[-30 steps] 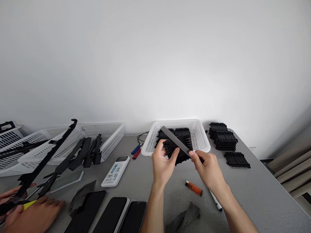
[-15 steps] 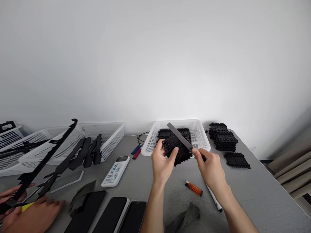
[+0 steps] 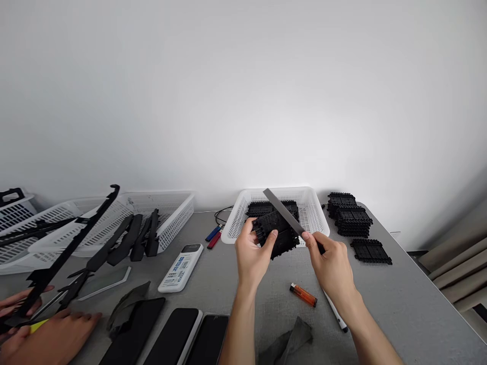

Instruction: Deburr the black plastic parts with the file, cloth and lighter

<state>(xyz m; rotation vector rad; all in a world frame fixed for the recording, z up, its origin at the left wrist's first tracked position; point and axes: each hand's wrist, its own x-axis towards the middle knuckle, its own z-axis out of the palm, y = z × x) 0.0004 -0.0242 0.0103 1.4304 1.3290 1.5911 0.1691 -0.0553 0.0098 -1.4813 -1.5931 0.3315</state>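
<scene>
The left hand, thumb in front and fingers behind, grips a black toothed plate in front of a white basket, blocking part of the similar plates inside. The right hand is closed around one end of a flat grey strip slanting across the plate; whether they touch is unclear. Rightward on the worktop are stacked plates and a single plate. An orange lighter lies between the forearms; the right one partly hides a white pen. Leftward sit a white power bank and a co-worker's hand.
</scene>
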